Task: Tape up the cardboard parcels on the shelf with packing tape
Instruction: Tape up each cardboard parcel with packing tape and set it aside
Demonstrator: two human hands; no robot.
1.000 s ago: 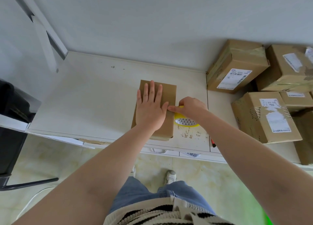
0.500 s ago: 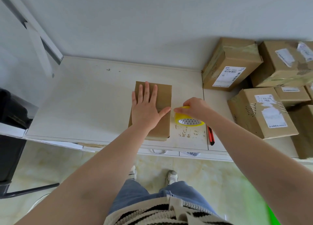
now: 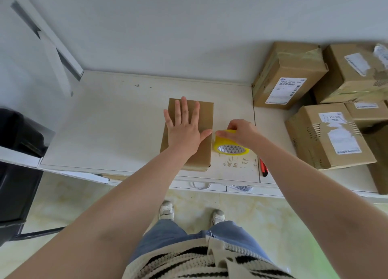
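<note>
- box [image 3: 201,119] lies flat near the front edge of the shelf [image 3: 105,121], long side running front to back
- left hand [image 3: 184,129] pressed flat on its top, fingers spread, nothing grasped, thumb reaching to the box's right edge
- tape roll [image 3: 231,146] sits just beside the box's right side, core facing the camera; right hand [image 3: 241,131] grips it from above, thumb toward the box
- step in hand, as I read it: a strip being drawn off the roll across the box, or about to be (the tape itself is clear and I can't make out a strip on the cardboard)
- next move probably needs the left palm to hold the box down while the roll is pulled away from it, then the strip pressed flat and cut; no cutter confirmed, the red tool [image 3: 263,169] at the shelf's front lip may be one
- edges: box's near end is close to the shelf lip, so a pull toward the body risks sliding it off; pulling sideways looks safer
- room: wide bare shelf to the left of the box; to the right only a narrow gap before the stacked parcels [image 3: 327,136], which fill that end up to the wall [image 3: 189,37]
- back wall well behind the box, so some room to push it deeper
- below the lip only floor and the person's shoes
</note>
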